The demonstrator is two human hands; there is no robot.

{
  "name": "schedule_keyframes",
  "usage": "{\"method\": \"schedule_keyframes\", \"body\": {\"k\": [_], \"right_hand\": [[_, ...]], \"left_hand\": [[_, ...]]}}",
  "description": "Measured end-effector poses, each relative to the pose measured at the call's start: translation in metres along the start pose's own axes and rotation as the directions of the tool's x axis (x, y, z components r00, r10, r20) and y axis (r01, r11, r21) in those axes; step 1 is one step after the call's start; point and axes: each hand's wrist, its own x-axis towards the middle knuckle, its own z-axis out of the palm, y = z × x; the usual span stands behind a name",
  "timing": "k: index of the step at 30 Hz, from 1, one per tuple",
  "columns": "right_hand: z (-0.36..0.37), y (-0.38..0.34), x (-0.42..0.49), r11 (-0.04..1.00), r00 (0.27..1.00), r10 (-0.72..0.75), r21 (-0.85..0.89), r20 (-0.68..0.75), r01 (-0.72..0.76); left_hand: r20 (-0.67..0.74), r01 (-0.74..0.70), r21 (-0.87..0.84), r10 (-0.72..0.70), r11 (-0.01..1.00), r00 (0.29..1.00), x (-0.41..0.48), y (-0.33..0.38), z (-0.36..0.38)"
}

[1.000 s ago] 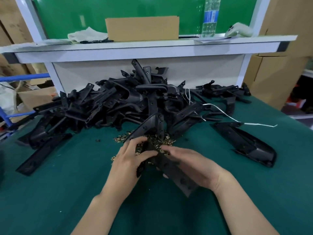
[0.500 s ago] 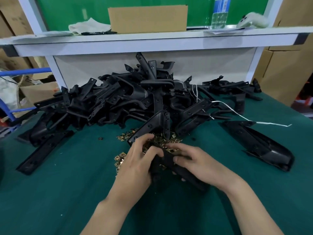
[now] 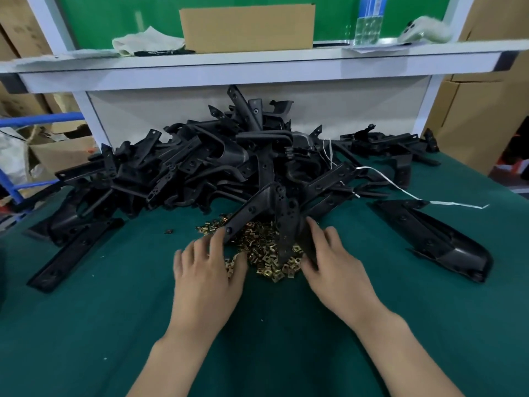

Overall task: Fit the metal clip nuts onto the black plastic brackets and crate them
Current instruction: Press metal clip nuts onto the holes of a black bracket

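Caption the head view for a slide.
Left hand and right hand spread over clip nuts before heaped black brackets on green table.

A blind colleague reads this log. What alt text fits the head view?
The left hand and right hand reach with straight fingers into a pile of brass clip nuts on a green table, a black bracket lying across the pile between them. Behind is a heap of brackets under a white shelf.

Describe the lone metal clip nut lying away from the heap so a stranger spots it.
On the green felt table, find the brassy heap of small metal clip nuts before the black plastic bracket pile. Left of it lies one nut, alone on bare felt.
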Motion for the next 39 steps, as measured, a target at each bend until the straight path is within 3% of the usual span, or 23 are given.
{"method": "schedule_keyframes", "body": {"k": [3,6,10,13,22,31,39], "right_hand": [[-0.001,-0.001,0.0,0.997,0.997,0.055,-0.041,-0.056,-0.058],[0.003,-0.004,0.0,0.983,0.994,0.039,-0.177,-0.104,-0.057],[0.008,-0.01,0.0,0.944,0.99,-0.026,-0.329,-0.137,-0.021],[0.008,-0.009,0.007,0.93,0.982,-0.085,-0.367,-0.171,0.017],[0.011,-0.005,0.014,0.93,0.979,-0.17,-0.346,-0.114,0.122],[0.013,-0.005,0.018,0.953,0.975,-0.159,-0.281,-0.156,0.11],[0.012,-0.005,0.017,0.962,0.975,-0.16,-0.245,-0.155,0.119]], "left_hand": [[0.237,0.138,0.129,-0.165,0.982,0.957,-0.009,-0.007,0.003],[0.279,0.106,0.092,-0.128,0.99,0.952,-0.01,-0.007,0.005],[0.234,0.015,-0.121,0.014,0.992,0.972,-0.005,-0.008,0.008],[0.191,0.016,-0.217,0.027,0.976,0.981,0.001,-0.008,0.011],[0.09,-0.084,-0.144,0.097,0.986,0.991,0.014,-0.006,0.012],[0.062,-0.023,-0.276,0.041,0.961,0.997,0.013,-0.002,0.006],[-0.091,-0.08,-0.442,0.043,0.893,0.995,0.011,0.002,0.0]]}}
